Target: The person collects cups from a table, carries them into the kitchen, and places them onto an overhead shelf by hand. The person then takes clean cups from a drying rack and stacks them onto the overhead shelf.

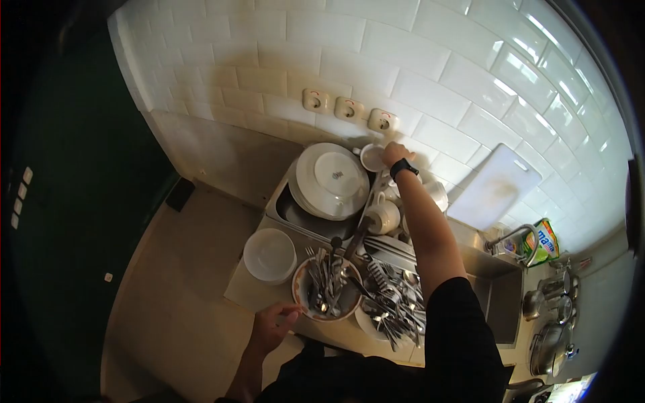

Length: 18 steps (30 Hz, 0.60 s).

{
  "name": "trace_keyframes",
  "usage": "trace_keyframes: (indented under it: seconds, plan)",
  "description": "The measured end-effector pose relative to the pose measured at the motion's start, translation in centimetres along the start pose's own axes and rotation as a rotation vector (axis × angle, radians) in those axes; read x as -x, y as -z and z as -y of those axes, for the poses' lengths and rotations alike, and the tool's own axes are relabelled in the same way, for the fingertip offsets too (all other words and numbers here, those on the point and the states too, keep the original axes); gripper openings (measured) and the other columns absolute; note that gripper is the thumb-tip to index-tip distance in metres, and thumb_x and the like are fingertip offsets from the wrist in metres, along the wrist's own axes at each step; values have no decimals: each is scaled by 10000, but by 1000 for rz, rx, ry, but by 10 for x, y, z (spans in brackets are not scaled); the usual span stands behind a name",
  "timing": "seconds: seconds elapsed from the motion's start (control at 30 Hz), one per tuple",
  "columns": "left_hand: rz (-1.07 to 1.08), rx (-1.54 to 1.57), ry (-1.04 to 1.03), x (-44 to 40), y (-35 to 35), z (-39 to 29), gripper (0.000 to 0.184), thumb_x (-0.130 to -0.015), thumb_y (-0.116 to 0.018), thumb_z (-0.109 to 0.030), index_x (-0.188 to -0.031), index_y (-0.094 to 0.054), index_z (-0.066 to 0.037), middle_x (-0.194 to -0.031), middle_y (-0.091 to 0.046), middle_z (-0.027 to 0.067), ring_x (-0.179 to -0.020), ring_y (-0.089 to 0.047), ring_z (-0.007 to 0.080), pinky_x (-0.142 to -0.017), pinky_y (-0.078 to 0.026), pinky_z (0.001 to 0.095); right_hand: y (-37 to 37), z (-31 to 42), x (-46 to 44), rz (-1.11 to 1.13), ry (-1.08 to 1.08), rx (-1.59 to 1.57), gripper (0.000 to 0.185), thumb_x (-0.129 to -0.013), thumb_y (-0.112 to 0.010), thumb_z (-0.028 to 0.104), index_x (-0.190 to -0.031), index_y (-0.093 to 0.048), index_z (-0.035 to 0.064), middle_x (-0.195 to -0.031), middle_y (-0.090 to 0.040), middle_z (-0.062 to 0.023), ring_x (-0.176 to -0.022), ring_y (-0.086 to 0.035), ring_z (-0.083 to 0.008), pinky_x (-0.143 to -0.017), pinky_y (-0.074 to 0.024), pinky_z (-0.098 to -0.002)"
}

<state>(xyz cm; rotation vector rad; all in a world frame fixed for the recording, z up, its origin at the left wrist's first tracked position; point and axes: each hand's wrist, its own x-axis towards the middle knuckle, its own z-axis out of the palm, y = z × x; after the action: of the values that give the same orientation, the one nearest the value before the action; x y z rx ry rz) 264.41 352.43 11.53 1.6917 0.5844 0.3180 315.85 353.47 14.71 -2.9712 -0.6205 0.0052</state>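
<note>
My right hand (pixel 396 154) reaches to the back of the counter, with its fingers curled at the side of a white cup (pixel 372 158); its grip is partly hidden. Near the counter's front edge is my left hand (pixel 275 324), its fingers apart and nothing in them. It is beside a patterned bowl (pixel 351 302) that holds several spoons and forks. More cutlery (pixel 393 302) is heaped to the right of this bowl. White plates (pixel 332 181) are stacked over a metal basin (pixel 295 213). Several white cups (pixel 384 216) stand below my right forearm.
A white bowl (pixel 269 255) sits at the counter's left corner. On the right are a sink (pixel 500 295) with a faucet, a white cutting board (pixel 495 187) leaning on the wall, a green pouch (pixel 545 240) and metal pots (pixel 552 346).
</note>
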Motion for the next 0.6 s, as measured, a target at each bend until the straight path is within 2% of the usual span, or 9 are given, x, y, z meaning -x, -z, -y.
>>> trace_keyframes:
  seconds: [0.1,0.13,0.23,0.33,0.43,0.53,0.6]
  plan:
    - [-7,68,75,3,10,15,190,-861,-625,-130,-1015,-659,-24,-905,-695,81,-855,-658,151,-773,-507,288,-15,9,-6,29,27,71,342,-859,-514,315,-1141,-625,156,-1165,-632,-109,-1089,-603,-249,-983,-320,-561]
    - [-9,70,80,4,13,15,190,-863,-622,-130,-1016,-658,-23,-904,-695,80,-855,-657,150,-773,-507,286,-24,10,-9,-4,19,96,324,-873,-464,243,-1141,-626,162,-1169,-631,-98,-1084,-606,-231,-995,-294,-571]
    - [-14,75,82,2,22,13,190,-869,-614,-129,-1017,-655,-18,-900,-694,82,-855,-656,149,-774,-507,282,-31,11,-9,-22,31,181,321,-879,-442,229,-1128,-630,154,-1178,-626,-93,-1078,-608,-230,-1010,-279,-562]
    - [-17,97,79,-1,25,13,196,-872,-610,-132,-1019,-652,-9,-896,-693,90,-860,-656,150,-778,-506,281,-35,8,-18,-86,15,116,307,-883,-432,214,-1101,-638,146,-1154,-637,-89,-1065,-613,-232,-1027,-269,-535]
    - [14,112,62,-8,24,9,207,-878,-599,-133,-1028,-645,2,-905,-688,98,-861,-651,148,-789,-504,285,-22,8,-10,-52,1,95,316,-906,-408,214,-1133,-625,176,-1179,-627,-31,-1110,-581,-202,-1048,-255,-492]
    - [75,97,40,-16,18,3,220,-889,-576,-131,-1043,-636,14,-925,-677,99,-857,-638,143,-803,-498,288,-13,7,-3,-119,22,28,281,-881,-427,182,-1028,-664,146,-1074,-666,-87,-1016,-628,-233,-1028,-272,-470]
    - [96,98,5,-21,13,6,220,-893,-572,-132,-1044,-636,13,-928,-673,95,-860,-634,141,-807,-495,289,-3,2,0,-161,85,20,246,-860,-444,183,-947,-668,128,-997,-678,-120,-969,-639,-256,-947,-321,-472]
